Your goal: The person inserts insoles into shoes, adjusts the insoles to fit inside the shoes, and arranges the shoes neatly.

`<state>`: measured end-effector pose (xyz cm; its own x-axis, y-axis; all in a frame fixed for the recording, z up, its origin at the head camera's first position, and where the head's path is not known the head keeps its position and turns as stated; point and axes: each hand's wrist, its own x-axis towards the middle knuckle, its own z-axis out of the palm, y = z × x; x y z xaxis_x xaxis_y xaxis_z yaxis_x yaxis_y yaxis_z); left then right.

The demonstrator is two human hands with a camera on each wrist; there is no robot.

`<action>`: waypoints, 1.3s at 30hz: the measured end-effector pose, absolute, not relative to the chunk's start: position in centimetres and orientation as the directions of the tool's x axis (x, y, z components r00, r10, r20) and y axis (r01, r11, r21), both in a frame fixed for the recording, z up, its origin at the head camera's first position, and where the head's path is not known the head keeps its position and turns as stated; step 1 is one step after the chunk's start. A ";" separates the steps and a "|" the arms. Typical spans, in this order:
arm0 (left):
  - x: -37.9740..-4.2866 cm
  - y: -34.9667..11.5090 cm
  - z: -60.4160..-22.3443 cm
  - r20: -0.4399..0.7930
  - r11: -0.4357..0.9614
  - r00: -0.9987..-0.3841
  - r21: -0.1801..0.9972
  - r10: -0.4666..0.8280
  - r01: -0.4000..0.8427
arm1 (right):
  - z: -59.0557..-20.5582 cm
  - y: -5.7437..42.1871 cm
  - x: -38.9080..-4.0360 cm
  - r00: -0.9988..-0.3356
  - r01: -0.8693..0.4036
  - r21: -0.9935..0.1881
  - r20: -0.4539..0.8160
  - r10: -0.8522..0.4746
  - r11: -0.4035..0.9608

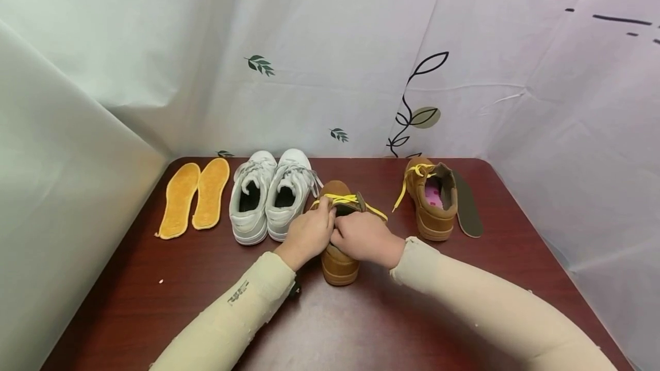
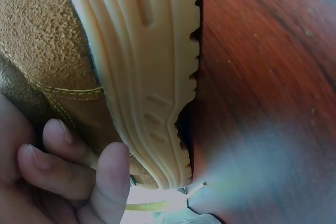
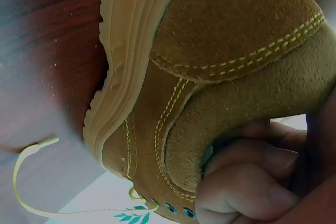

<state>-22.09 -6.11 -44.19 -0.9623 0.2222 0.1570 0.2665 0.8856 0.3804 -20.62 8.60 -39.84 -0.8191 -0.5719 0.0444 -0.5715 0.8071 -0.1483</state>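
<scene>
A brown suede shoe (image 1: 340,271) with yellow laces stands at the middle of the table, its toe pointing away from me. My left hand (image 1: 310,232) grips the left side of its opening, thumb up by the tongue. In the left wrist view, curled left fingers (image 2: 58,174) lie beside the shoe's upper, above the pale sole (image 2: 142,61). My right hand (image 1: 367,237) reaches into the opening from the right. In the right wrist view its curled fingers (image 3: 247,187) are at the padded collar (image 3: 236,103); I cannot tell what they hold inside.
Left of the shoe stand two white sneakers (image 1: 250,228), and farther left lie two orange fuzzy insoles (image 1: 179,202). At the right is the other brown shoe (image 1: 435,222), pink inside, beside a dark insole (image 1: 468,210). A white curtain (image 1: 330,73) hangs behind the red-brown table (image 1: 330,331).
</scene>
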 end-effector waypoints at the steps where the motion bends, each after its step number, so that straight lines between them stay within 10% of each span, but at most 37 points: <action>1: -22.1 -6.1 -44.2 0.159 0.885 -0.962 0.382 0.223 0.268 | -39.9 8.6 -20.6 -0.818 -0.574 -0.135 0.045 -0.574 0.807; 39: -22.1 -6.1 -44.6 0.170 0.883 -0.963 0.392 0.207 0.259 | -41.5 12.3 -19.7 -0.672 -0.711 -0.224 -0.061 -0.738 0.666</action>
<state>-22.11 -6.10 -44.57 -0.9634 0.2071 0.1700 0.2589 0.8829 0.3919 -19.68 12.29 -41.53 -0.6720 -0.7381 -0.0608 -0.7113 0.6661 -0.2244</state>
